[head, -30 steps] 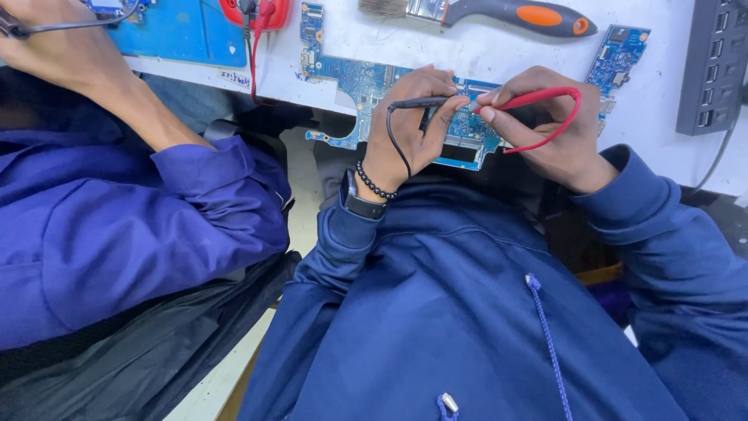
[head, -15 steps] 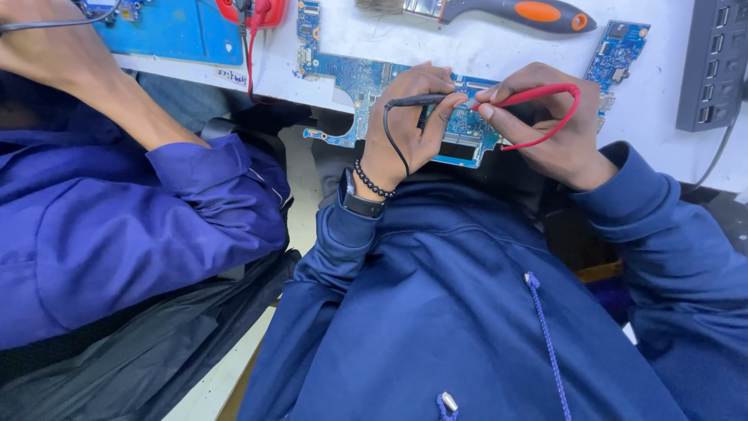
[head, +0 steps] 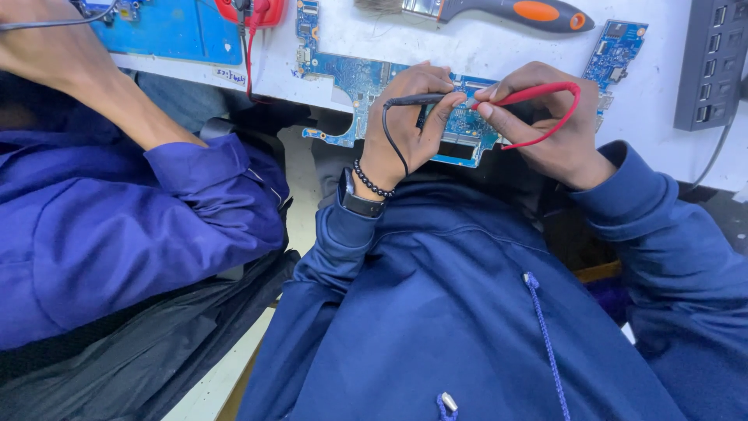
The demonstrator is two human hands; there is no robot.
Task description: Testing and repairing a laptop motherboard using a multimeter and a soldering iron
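Note:
A blue circuit board [head: 366, 78] lies at the near edge of the white workbench [head: 483, 43]. My left hand [head: 413, 117] pinches a black test probe [head: 413, 100] with its black lead looping down past my wrist. My right hand [head: 545, 125] grips a red test probe [head: 530, 95], its red lead curling over my fingers. Both probe tips meet over the middle of the board, between my thumbs. A beaded bracelet and a dark watch sit on my left wrist.
A brush with an orange and grey handle [head: 514, 12] lies at the bench's far side. A small blue board [head: 615, 47] and a dark power strip [head: 713, 62] are at right. Another person's arm in a blue sleeve [head: 156, 210] reaches to a blue mat [head: 171, 31] at left.

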